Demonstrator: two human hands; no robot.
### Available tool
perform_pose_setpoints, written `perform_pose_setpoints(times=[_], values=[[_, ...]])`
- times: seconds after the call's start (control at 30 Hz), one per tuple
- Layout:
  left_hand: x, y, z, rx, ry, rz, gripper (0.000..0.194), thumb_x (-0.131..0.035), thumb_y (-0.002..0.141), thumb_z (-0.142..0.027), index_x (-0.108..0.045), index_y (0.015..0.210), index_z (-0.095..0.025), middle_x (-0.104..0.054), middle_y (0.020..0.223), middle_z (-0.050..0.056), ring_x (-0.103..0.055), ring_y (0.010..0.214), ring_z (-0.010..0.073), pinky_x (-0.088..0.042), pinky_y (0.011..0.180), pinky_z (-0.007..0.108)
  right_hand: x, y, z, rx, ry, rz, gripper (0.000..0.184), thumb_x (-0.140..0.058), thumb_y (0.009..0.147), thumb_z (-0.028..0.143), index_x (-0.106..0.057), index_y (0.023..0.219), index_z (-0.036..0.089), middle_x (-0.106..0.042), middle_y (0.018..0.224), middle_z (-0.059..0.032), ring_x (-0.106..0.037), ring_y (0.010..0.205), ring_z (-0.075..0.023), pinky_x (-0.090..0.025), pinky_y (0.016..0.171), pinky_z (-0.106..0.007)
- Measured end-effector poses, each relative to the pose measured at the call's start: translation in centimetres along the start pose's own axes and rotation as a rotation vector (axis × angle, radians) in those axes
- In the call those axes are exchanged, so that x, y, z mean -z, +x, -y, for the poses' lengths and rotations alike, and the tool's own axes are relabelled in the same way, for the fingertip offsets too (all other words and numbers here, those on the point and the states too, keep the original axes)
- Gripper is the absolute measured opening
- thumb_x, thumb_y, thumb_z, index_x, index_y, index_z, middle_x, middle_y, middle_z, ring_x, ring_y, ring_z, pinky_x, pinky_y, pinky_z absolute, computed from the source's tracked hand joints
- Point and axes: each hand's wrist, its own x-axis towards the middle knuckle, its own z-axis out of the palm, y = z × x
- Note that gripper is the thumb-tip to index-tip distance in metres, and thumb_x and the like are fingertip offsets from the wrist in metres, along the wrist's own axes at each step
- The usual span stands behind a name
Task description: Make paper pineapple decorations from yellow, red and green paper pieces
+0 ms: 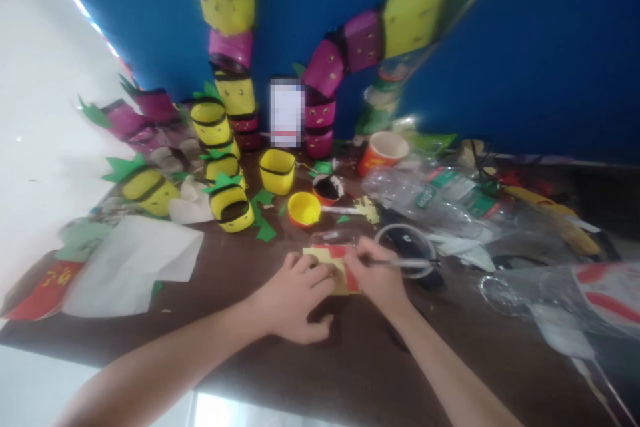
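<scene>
My left hand (300,297) lies over a pale yellow piece of paper (340,277), its fingers spread and resting on it. The yellow piece overlaps a red piece (353,278) on the brown table. Closed around a slim grey pen (413,263), my right hand (381,280) rests at the red piece's right side. The pen's tip is hidden by the fingers. Just beyond the hands stand a small yellow paint cup (304,209) and a cup of black paint (328,189), with a paintbrush (340,211) lying beside them.
Yellow and purple painted cups with faces (231,208) crowd the back left. White paper (133,267) lies at left. On the right are plastic bottles (435,193), a tape roll (407,250), an orange paper cup (384,152) and a yellow-handled tool (555,213). A blue wall (540,67) rises behind.
</scene>
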Motion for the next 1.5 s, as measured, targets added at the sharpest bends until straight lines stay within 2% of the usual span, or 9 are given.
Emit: perform_pose_setpoints(times=[0.57, 1.0, 1.5], values=[[0.16, 0.00, 0.00, 0.000, -0.014, 0.001, 0.034, -0.047, 0.072, -0.042, -0.051, 0.095, -0.017, -0.055, 0.111, 0.007, -0.041, 0.091, 0.0227, -0.030, 0.075, 0.038, -0.15, 0.07, 0.09, -0.030, 0.037, -0.003, 0.037, -0.050, 0.079, 0.031, -0.031, 0.050, 0.020, -0.033, 0.045, 0.0068, -0.034, 0.045, -0.0084, -0.029, 0.046, -0.021], [0.20, -0.05, 0.01, -0.002, 0.004, 0.014, 0.034, -0.048, 0.073, -0.042, -0.052, 0.095, -0.017, -0.053, 0.112, 0.007, -0.041, 0.092, 0.0226, -0.030, 0.074, 0.037, -0.09, 0.07, 0.34, -0.020, 0.027, -0.042, 0.037, -0.050, 0.078, 0.030, -0.029, 0.050, 0.020, -0.030, 0.045, 0.0071, -0.031, 0.044, -0.0082, -0.028, 0.044, -0.022], [0.22, -0.08, 0.04, 0.003, 0.013, 0.015, 0.035, -0.050, 0.072, -0.042, -0.052, 0.096, -0.017, -0.052, 0.110, 0.007, -0.041, 0.091, 0.0221, -0.030, 0.075, 0.037, -0.11, 0.07, 0.04, 0.001, 0.018, -0.021, 0.036, -0.050, 0.078, 0.029, -0.031, 0.049, 0.020, -0.031, 0.045, 0.0068, -0.031, 0.045, -0.0082, -0.028, 0.044, -0.021]])
